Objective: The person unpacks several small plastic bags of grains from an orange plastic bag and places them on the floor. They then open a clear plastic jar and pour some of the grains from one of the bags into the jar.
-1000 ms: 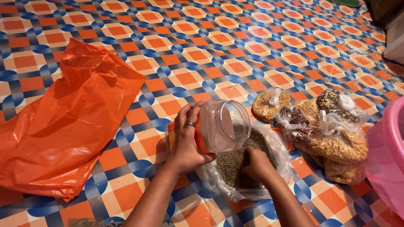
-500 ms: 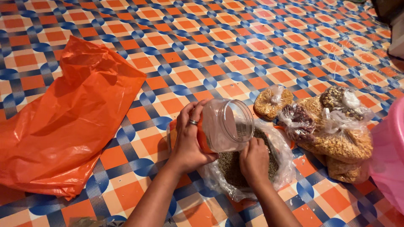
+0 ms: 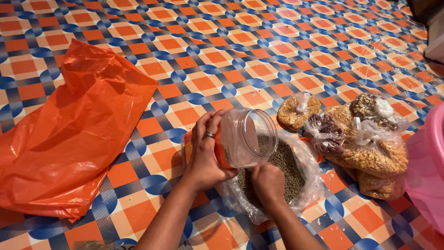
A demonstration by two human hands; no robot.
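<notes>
My left hand [image 3: 205, 155], a ring on one finger, grips a clear plastic jar [image 3: 246, 137] tilted on its side, mouth toward the right, over an open clear bag of small greenish-brown seeds [image 3: 289, 169]. My right hand [image 3: 268, 183] is down in that bag with its fingers closed into the seeds; whether it holds any I cannot see. The bag lies on a patterned orange, blue and white mat [image 3: 240, 51].
A large crumpled orange plastic bag [image 3: 69, 129] lies to the left. Several knotted clear bags of grains and beans [image 3: 365, 139] sit to the right of the open bag. A pink tub [image 3: 428, 171] stands at the right edge.
My right hand rose to the jar's mouth half a second ago and has dropped back into the seed bag. The left hand and jar have barely moved.
</notes>
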